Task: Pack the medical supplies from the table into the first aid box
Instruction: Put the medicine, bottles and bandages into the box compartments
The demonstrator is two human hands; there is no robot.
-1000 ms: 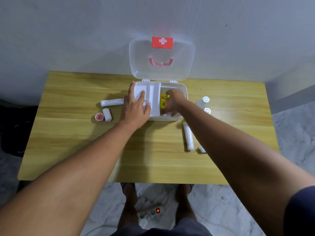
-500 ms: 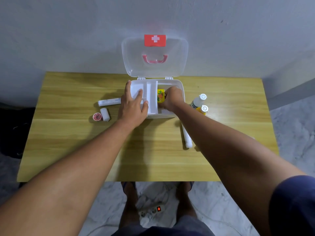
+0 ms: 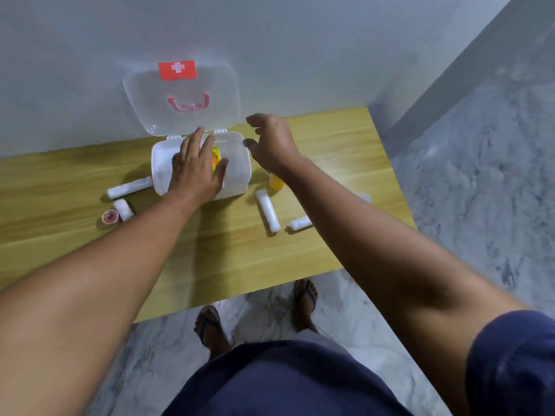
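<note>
Your left hand (image 3: pixel 196 172) lies flat on the open box (image 3: pixel 237 175), fingers (image 3: pixel 192 145) spread, a yellow packet (image 3: pixel 216 157) just under them. Your right hand (image 3: pixel 271 144) hovers beside the box, fingers (image 3: pixel 255 118) loosely curled and empty. A bottle (image 3: pixel 276 182) sits below its wrist. Rolls (image 3: pixel 268 210) lie on the tabletop (image 3: pixel 240 250) nearer you.

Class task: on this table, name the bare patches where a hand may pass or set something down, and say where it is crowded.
Free: the near table strip between both forearms, and the far-left top beyond the long gauze roll. Crowded: around the first aid box, with rolls and a red tin left, more rolls and an orange bottle right.
</note>
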